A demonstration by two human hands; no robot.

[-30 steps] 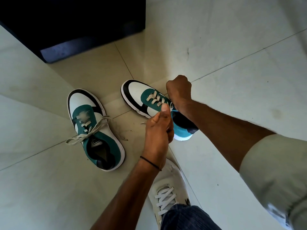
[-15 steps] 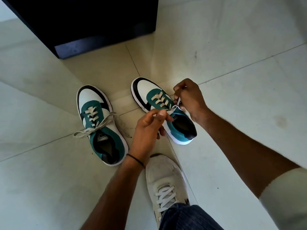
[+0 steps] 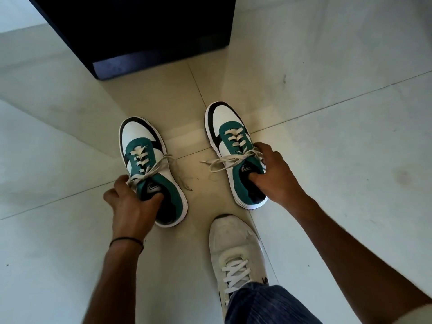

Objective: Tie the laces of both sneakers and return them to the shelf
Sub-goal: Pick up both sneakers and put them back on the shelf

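On pale floor tiles (image 3: pixel 327 160), hands (image 3: pixel 131 206) grip both sneakers (image 3: pixel 149 164).

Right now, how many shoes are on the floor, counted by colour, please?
Green, white and black sneakers: 2, the left sneaker and the right sneaker
White shoes: 1, the worn shoe
Total: 3

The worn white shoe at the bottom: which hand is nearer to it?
Right, narrowly. The right hand grips the right sneaker just above the white shoe. The left hand grips the left sneaker, off to its left.
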